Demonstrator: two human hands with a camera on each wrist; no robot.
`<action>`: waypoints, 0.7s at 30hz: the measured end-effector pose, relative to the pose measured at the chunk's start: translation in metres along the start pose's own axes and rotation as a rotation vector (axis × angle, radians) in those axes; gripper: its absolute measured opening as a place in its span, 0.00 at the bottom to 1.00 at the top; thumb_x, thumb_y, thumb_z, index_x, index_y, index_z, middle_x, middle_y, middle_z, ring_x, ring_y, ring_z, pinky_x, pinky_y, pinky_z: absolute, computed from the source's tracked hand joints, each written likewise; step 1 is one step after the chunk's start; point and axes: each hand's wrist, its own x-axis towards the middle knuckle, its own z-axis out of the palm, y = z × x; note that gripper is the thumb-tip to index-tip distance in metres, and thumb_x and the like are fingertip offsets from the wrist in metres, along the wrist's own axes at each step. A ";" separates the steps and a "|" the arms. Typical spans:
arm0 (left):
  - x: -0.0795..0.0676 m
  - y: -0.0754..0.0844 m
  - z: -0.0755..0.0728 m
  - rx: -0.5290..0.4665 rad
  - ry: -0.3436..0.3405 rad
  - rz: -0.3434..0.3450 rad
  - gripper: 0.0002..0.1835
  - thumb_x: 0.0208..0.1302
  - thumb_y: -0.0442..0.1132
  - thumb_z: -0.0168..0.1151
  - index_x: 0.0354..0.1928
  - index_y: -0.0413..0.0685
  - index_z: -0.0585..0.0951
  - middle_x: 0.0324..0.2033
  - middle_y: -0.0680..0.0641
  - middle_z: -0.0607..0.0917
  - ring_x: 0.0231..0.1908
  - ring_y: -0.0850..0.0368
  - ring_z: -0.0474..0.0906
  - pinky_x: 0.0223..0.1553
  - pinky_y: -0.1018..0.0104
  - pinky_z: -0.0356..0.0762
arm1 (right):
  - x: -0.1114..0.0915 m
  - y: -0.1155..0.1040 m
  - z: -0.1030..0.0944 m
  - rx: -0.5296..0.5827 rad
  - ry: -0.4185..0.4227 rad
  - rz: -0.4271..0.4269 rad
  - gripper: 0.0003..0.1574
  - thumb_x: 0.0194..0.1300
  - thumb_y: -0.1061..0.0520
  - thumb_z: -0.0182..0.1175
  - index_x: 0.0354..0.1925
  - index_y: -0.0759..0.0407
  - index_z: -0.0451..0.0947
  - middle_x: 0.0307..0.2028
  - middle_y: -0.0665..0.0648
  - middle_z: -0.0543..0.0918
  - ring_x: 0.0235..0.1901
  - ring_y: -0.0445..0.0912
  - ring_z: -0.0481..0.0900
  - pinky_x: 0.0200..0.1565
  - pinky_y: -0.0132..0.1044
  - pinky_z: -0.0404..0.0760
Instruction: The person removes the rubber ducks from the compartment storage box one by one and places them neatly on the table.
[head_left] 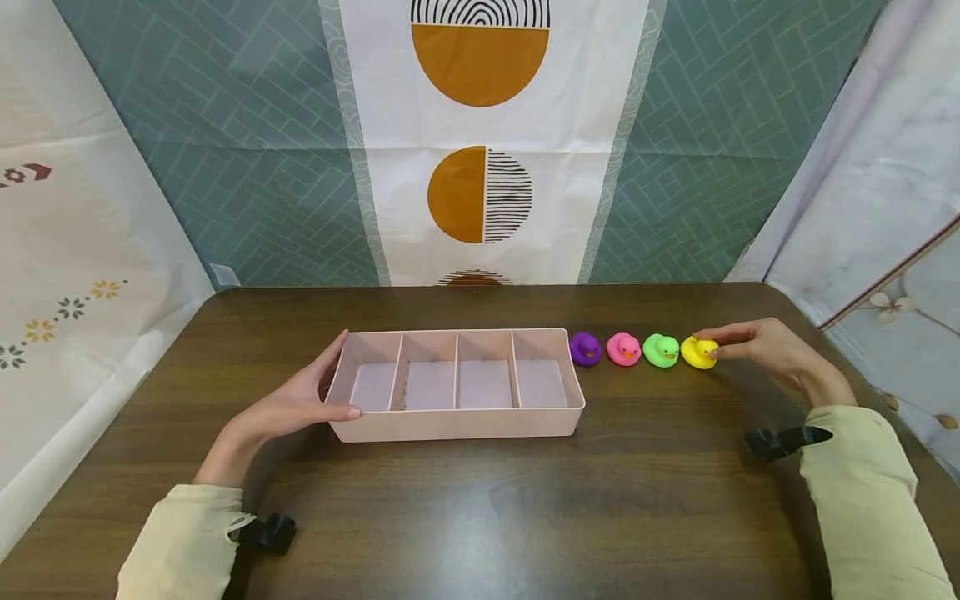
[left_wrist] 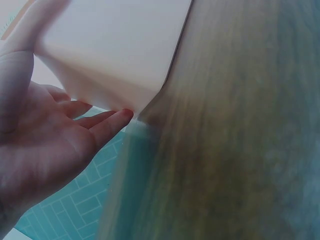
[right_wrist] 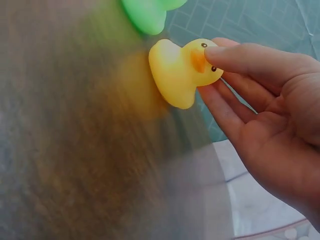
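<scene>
A pale pink storage box (head_left: 457, 424) with several compartments in a row stands on the table, its compartments bare inside. My left hand (head_left: 303, 400) grips its left end, thumb along the front wall and fingers round the back corner; the left wrist view shows the fingertips (left_wrist: 125, 114) at the box's wall. At the right end of a row of rubber ducks, my right hand (head_left: 776, 350) pinches a yellow rubber duck (head_left: 697, 354) by its head. In the right wrist view the thumb lies over the beak of this duck (right_wrist: 170, 70).
Left of the yellow duck sit a green duck (head_left: 661, 351), a pink duck (head_left: 623, 349) and a purple duck (head_left: 585, 348), the purple one right at the box's right end. The brown wooden table (head_left: 525, 517) ends at a patterned cloth backdrop (head_left: 262, 208).
</scene>
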 end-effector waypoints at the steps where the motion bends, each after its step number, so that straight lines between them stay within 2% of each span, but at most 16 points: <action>1: 0.000 0.000 0.000 -0.001 0.000 -0.002 0.61 0.54 0.41 0.71 0.76 0.44 0.35 0.69 0.33 0.52 0.61 0.38 0.59 0.59 0.45 0.64 | 0.000 0.000 0.001 0.003 -0.003 0.005 0.33 0.64 0.51 0.65 0.60 0.69 0.73 0.56 0.65 0.79 0.44 0.34 0.76 0.45 0.26 0.73; 5: -0.001 0.001 0.001 -0.010 0.003 -0.010 0.61 0.54 0.41 0.71 0.76 0.44 0.35 0.70 0.32 0.51 0.62 0.37 0.58 0.60 0.37 0.60 | 0.001 0.000 0.002 0.015 -0.012 0.007 0.33 0.63 0.53 0.65 0.60 0.70 0.73 0.55 0.67 0.78 0.44 0.37 0.76 0.46 0.27 0.73; 9: -0.002 0.001 0.000 -0.010 0.004 -0.006 0.61 0.53 0.41 0.71 0.76 0.44 0.34 0.71 0.32 0.50 0.63 0.36 0.57 0.60 0.36 0.59 | 0.002 -0.001 0.003 0.041 -0.025 -0.002 0.32 0.62 0.57 0.66 0.60 0.72 0.72 0.54 0.67 0.79 0.44 0.40 0.76 0.45 0.28 0.74; 13: 0.002 0.000 0.001 -0.027 -0.013 0.010 0.62 0.54 0.42 0.71 0.75 0.43 0.34 0.70 0.33 0.50 0.62 0.37 0.57 0.60 0.36 0.59 | -0.002 -0.003 0.000 0.008 -0.015 -0.019 0.31 0.62 0.58 0.65 0.60 0.71 0.72 0.56 0.66 0.78 0.45 0.38 0.74 0.45 0.28 0.74; 16: 0.004 0.000 0.002 -0.041 -0.034 0.014 0.62 0.53 0.42 0.71 0.75 0.42 0.33 0.71 0.32 0.48 0.62 0.37 0.56 0.60 0.36 0.58 | -0.007 -0.005 -0.002 -0.042 0.008 -0.036 0.31 0.63 0.57 0.64 0.62 0.69 0.72 0.58 0.67 0.76 0.50 0.39 0.71 0.49 0.37 0.73; 19: 0.003 0.006 -0.002 -0.037 -0.068 0.001 0.64 0.53 0.43 0.73 0.74 0.41 0.31 0.72 0.32 0.43 0.66 0.34 0.53 0.62 0.36 0.56 | -0.011 -0.009 -0.003 -0.067 0.026 -0.052 0.30 0.67 0.55 0.61 0.63 0.68 0.70 0.60 0.69 0.73 0.56 0.49 0.69 0.54 0.52 0.71; 21: -0.001 0.014 -0.008 -0.031 -0.079 -0.006 0.65 0.54 0.43 0.73 0.74 0.42 0.29 0.74 0.34 0.39 0.69 0.33 0.48 0.63 0.36 0.54 | -0.014 -0.014 -0.002 -0.077 0.044 -0.056 0.30 0.69 0.53 0.59 0.63 0.68 0.70 0.61 0.70 0.72 0.58 0.55 0.67 0.55 0.59 0.68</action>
